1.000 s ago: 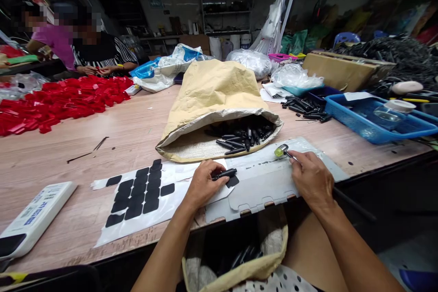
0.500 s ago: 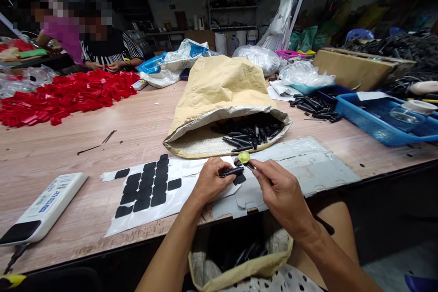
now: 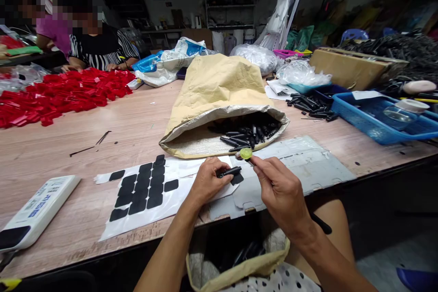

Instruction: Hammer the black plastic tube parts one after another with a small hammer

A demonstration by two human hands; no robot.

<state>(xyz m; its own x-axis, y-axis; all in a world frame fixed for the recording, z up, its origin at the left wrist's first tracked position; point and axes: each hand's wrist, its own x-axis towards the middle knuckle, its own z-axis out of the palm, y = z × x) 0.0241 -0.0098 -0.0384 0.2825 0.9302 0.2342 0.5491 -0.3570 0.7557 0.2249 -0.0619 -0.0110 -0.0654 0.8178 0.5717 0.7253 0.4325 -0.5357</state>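
Note:
My left hand (image 3: 209, 181) is closed around a black pen-shaped part (image 3: 232, 171), whose tip points right over the grey board. My right hand (image 3: 281, 191) pinches a thin dark tool with a translucent yellow-green round head (image 3: 245, 153). That head is just above and to the right of the black part, with a small gap between them. Under the left fingers lies a white sheet (image 3: 186, 169); a black rounded-square sticker (image 3: 237, 179) shows beside them. More black stickers (image 3: 139, 184) sit in rows on the sheet to the left.
A tan sack (image 3: 222, 82) full of black parts opens towards me. In my lap is another sack (image 3: 239, 275). A white power bank-like device (image 3: 43, 210) lies left, a blue basket (image 3: 372, 121) right. Red pieces (image 3: 65, 96) are heaped far left before two people.
The whole view has shifted slightly left. My hands keep nearly the same pose on the black part and tool. A person at the back has lowered their hands apart towards the red pieces.

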